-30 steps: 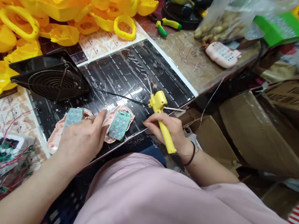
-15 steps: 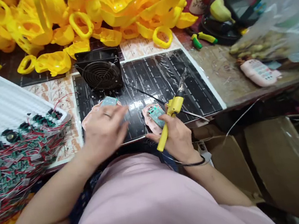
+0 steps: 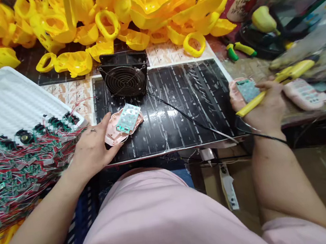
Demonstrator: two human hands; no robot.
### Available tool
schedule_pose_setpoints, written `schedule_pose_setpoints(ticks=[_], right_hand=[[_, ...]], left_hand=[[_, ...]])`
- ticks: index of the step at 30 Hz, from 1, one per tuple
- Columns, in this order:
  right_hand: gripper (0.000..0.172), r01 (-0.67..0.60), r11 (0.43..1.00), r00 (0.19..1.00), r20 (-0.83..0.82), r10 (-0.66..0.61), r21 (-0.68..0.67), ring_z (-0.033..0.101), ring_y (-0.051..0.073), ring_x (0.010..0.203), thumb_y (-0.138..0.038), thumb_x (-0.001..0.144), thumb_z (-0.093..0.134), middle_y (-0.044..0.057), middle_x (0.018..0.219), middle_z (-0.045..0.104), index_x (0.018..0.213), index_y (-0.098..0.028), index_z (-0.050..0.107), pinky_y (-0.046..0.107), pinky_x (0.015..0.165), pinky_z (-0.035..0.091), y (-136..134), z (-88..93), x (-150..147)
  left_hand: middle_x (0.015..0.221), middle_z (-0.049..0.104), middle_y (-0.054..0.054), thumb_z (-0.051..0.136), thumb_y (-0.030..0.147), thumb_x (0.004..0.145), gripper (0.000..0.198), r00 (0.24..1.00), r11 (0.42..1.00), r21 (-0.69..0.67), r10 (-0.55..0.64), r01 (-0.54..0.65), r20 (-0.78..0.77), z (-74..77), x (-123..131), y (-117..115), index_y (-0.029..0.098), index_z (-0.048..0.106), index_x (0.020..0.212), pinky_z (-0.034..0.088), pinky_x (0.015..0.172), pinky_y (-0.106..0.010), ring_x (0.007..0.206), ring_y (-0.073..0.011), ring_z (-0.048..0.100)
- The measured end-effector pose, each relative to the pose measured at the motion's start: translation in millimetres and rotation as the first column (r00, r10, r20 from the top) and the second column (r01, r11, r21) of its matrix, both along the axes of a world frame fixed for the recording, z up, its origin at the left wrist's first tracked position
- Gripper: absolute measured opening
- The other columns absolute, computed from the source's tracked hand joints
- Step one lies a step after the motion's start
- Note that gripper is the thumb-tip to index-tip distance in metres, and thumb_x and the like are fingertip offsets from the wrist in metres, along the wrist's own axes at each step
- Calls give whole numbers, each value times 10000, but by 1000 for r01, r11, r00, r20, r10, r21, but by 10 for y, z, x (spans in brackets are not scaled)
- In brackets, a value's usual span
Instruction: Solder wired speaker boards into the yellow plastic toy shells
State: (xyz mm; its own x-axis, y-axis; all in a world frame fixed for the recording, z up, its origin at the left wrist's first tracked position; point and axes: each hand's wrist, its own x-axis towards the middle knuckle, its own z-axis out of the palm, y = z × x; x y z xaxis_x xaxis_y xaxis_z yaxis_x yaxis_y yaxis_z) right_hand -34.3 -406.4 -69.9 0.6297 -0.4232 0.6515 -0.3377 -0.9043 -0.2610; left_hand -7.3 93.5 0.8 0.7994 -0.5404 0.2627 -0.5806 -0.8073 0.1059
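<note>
My left hand (image 3: 93,147) rests on the bench with thumb and fingers around the left edge of a pink plastic shell (image 3: 111,135). Across that shell lies a pale green circuit board (image 3: 130,117), tilted. On the right, my right hand (image 3: 267,107) grips a yellow-handled soldering iron (image 3: 253,104); its tip end points away to the right and is hard to make out. The same hand also holds a second pink shell (image 3: 235,96) with a circuit board (image 3: 247,89) in it, at the mat's right edge. A further pink shell (image 3: 303,93) with button holes lies just beyond.
A black fan (image 3: 125,78) stands behind the left shell, its cable crossing the black mat (image 3: 180,111). Yellow duck-shaped plastic parts (image 3: 156,3) are heaped at the back. At left, a white foam tray (image 3: 20,99) adjoins wired boards (image 3: 18,186). Green-yellow cutters (image 3: 240,50) lie back right.
My right hand has moved right with the soldering iron and a pink shell, off the mat's middle. The left hand has drawn back from above the other shell to its left edge.
</note>
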Motion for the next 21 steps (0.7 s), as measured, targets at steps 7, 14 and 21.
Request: schedule_pose_setpoints(ticks=[7, 14, 21], right_hand=[[712, -32, 993, 994, -100, 43, 115, 615, 374, 1200, -496, 602, 890, 170, 1132, 635, 1088, -223, 448, 520, 992, 502, 191, 158, -136], [346, -612, 784, 791, 50, 610, 101, 618, 267, 1281, -291, 903, 684, 130, 1320, 641, 1167, -260, 463, 442, 1002, 586, 1119, 371, -501], [271, -633, 747, 774, 196, 603, 202, 695, 250, 1157, -121, 913, 586, 107, 1292, 672, 1130, -256, 494, 396, 934, 633, 1375, 270, -591]], left_hand=[[1193, 713, -150, 634, 396, 912, 771, 962, 954, -147, -245, 262, 123, -37, -124, -404, 149, 281, 1552, 537, 893, -373, 1018, -270, 703], [1254, 684, -214, 633, 539, 884, 693, 911, 909, 69, -411, 412, -23, 37, -55, -944, 76, 541, 1391, 504, 872, -494, 1100, -374, 653], [1459, 560, -153, 543, 327, 953, 520, 721, 725, 109, -633, 680, -281, 293, 467, -1712, 156, 504, 1442, 449, 1041, -414, 1362, -299, 501]])
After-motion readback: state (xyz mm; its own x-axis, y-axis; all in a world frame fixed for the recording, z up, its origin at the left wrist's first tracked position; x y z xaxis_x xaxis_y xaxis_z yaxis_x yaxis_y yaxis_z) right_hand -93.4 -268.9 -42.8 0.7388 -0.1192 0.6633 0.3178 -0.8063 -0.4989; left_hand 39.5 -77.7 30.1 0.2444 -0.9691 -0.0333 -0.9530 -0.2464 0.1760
